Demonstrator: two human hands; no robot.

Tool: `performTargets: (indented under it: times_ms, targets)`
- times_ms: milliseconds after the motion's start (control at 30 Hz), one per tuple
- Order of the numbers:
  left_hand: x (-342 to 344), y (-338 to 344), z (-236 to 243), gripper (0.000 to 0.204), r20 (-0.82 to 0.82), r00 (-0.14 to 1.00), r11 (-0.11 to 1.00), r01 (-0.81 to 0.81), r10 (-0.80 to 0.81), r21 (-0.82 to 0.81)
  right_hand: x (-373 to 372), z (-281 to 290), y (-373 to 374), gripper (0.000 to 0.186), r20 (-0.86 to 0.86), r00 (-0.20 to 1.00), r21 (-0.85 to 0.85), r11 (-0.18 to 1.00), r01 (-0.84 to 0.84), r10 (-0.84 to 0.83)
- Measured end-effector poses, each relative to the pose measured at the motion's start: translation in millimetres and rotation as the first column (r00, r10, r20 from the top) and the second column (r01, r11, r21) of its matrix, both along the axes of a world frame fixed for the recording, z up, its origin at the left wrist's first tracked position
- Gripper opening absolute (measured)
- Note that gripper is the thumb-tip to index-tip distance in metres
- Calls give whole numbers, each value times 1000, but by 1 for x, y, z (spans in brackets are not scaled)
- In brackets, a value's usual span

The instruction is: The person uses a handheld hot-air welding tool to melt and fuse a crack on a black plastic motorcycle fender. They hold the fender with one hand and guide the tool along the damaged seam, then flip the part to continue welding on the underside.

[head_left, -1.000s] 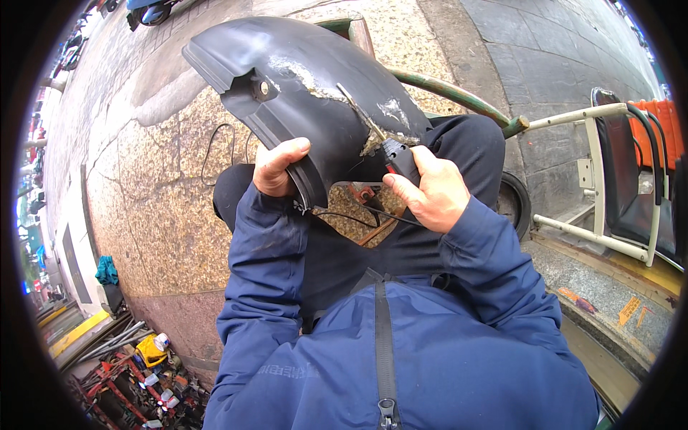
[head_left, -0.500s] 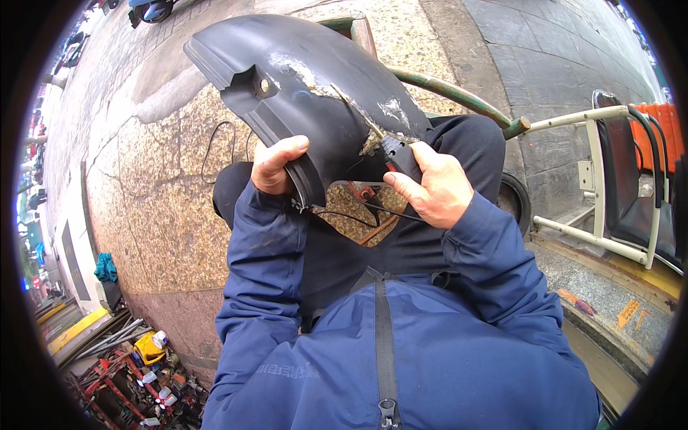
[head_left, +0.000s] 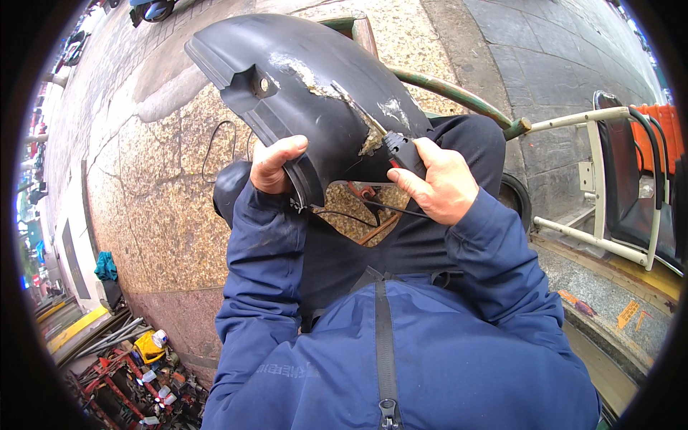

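My left hand (head_left: 278, 166) clamps the black panel (head_left: 322, 61) by its near edge; my right hand (head_left: 446, 188) curls round the black-handled tool (head_left: 405, 155) at the panel's right side.

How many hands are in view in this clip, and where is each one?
2. The left hand grips the near edge of a curved black panel; the right hand holds a black-handled tool. The picture's far left is too blurred to rule out others.

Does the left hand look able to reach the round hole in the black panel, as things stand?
Probably yes. The left hand grips the edge of the panel near the hole, and only bare panel shows between them; it may need to loosen its grip first.
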State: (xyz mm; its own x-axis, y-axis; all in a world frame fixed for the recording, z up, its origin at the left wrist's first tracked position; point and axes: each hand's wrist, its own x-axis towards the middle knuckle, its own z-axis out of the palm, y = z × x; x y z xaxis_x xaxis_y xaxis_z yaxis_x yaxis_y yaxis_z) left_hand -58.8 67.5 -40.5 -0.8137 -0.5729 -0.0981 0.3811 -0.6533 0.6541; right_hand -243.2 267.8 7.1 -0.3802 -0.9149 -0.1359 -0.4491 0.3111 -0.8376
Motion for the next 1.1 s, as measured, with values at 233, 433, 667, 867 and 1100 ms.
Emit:
performTargets:
  times_ms: [233,433,667,867,1100]
  targets:
    - [3,-4,-2,48,38,999,999,36,-36,-19,0,3,-3,31,20,1000,-38,999,-20,20]
    - [1,0,1,50,36,999,1000,10,-10,21,0,5,-3,31,88,996,59,998,-27,22]
    - [1,0,2,50,24,1000,999,16,-17,29,0,3,-7,29,-71,997,34,999,-19,21]
    - [2,0,4,50,45,999,1000,21,-20,-11,5,3,-7,32,15,999,6,999,-43,43]
    - [2,0,3,50,41,999,1000,-4,4,-6,9,-5,-7,31,-71,996,7,998,-57,57]
